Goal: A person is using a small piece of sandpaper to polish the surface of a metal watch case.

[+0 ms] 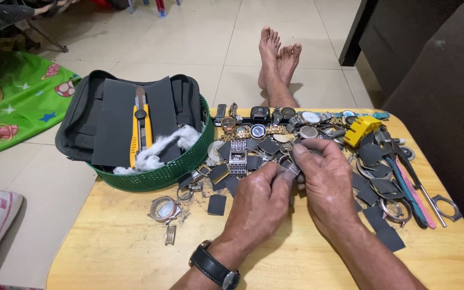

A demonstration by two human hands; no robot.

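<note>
Wooden worktop (pixel 124 252), yellowish, rounded corners, dusted with grey filings near its middle. It stands on a pale tiled floor (pixel 189 37); a green patterned mat (pixel 22 102) lies at far left, and the person's bare feet (pixel 277 59) rest beyond the worktop's far edge.

Green plastic basket (pixel 157 174) at the worktop's left rear, overhanging the edge. Inside it: a dark pouch holding sheets of dark sandpaper (pixel 116 121), a yellow utility knife (pixel 139 129) lying on the sheets, and a tuft of white cotton wool (pixel 165 147) just right of the knife.

Row of wristwatches (pixel 275 121) along the far edge, metal and dark straps, touching or overlapping. A yellow plastic block (pixel 362 130) sits at the row's right end. Cut squares of sandpaper (pixel 377 185) are scattered across the centre and right. Hand tools with blue and pink handles (pixel 412 193) lie at the right, near an empty metal watch case (pixel 447 207). A second round watch case (pixel 163 208) lies alone at centre-left.

Left hand (pixel 256 201), a black-strapped watch on its wrist, and right hand (pixel 326 182) meet above the worktop centre. Both sets of fingers are closed together, pinching one small metal watch part (pixel 291 167) wrapped partly in grey sandpaper; thumbs and forefingers clamp it from both sides. The part is held just above the scattered pieces, mostly hidden by the fingers.
</note>
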